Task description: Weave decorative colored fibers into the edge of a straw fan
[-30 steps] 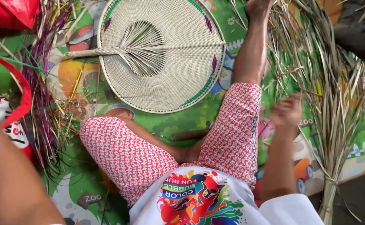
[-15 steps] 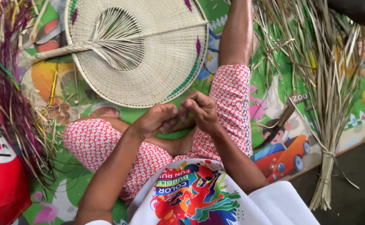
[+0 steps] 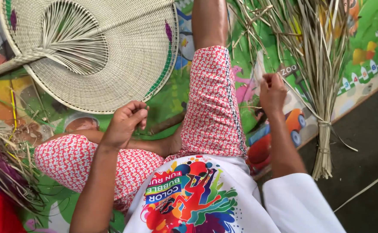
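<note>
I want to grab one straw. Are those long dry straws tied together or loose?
Tied together. A band wraps the dry straws near their bottom end, so they fan out above it beside the right hand.

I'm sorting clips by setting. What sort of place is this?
Probably a home floor used for hand-weaving: a colourful play mat covers the floor, a round woven fan lies on it, and a tied bundle of dried leaf strips lies beside the right hand.

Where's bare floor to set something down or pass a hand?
Free: the dark floor right of the tied straw bundle, and a mat strip between the woven fan and the bent leg. Crowded: loose straw at the left edge and around the right hand.
</note>
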